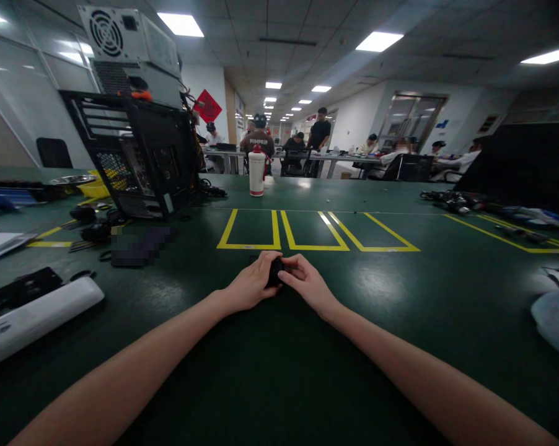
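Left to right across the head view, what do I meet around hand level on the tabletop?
White elongated plastic-looking bar, dark flat pixelated rectangle, left hand, small black object (material unclear), right hand, pale grey rounded object.

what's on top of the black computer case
Two stacked grey metal boxes and an orange item. The part of the case beneath the boxes is covered and cannot be seen.

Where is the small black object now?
In the head view, the small black object is below centre, between the left hand and right hand, nearer the camera than the yellow tape outlines.
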The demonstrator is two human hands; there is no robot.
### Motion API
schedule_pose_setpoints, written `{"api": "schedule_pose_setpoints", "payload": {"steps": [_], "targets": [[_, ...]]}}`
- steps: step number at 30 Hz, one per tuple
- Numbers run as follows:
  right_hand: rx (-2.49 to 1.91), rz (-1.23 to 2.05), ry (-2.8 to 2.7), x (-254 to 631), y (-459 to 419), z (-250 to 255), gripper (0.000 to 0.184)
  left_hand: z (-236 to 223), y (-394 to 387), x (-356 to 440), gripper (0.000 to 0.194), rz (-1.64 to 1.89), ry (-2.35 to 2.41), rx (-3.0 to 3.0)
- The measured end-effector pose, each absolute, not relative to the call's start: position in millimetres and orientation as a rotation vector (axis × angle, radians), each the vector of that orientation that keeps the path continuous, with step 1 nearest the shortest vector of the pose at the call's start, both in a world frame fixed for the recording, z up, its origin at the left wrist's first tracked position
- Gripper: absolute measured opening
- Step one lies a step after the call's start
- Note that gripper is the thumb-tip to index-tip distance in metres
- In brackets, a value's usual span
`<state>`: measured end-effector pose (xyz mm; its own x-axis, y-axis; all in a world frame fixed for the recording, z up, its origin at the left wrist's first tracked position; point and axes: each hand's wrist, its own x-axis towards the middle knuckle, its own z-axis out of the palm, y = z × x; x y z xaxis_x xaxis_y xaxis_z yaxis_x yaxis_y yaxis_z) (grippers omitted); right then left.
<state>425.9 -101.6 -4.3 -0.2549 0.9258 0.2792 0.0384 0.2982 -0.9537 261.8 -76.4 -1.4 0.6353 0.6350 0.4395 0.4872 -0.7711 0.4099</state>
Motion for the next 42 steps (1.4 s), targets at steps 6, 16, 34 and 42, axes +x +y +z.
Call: {"api": "schedule_pose_setpoints", "payload": {"steps": [6,16,34,42], "targets": [[-1.018,1.073,-1.549,427.8,-97.2,-4.1,0.029,0.3,-77.6,261.3,0.059,0.844,0.906,2.618],[-0.939,1.132,-1.606,430.0,-100.2,0.0,0.021,0.9,-78.4,260.9,0.059,0.840,0.904,2.615],[-1.015,1.060,-1.609,431.1,-96.5,0.9,0.023,-0.4,-77.6,261.7,0.060,0.854,0.909,2.624],[-0.944,1.207,-1.610,433.2,-97.4,2.6,0.032,2.5,-79.4,261.6,0.060,0.828,0.912,2.627]]}}
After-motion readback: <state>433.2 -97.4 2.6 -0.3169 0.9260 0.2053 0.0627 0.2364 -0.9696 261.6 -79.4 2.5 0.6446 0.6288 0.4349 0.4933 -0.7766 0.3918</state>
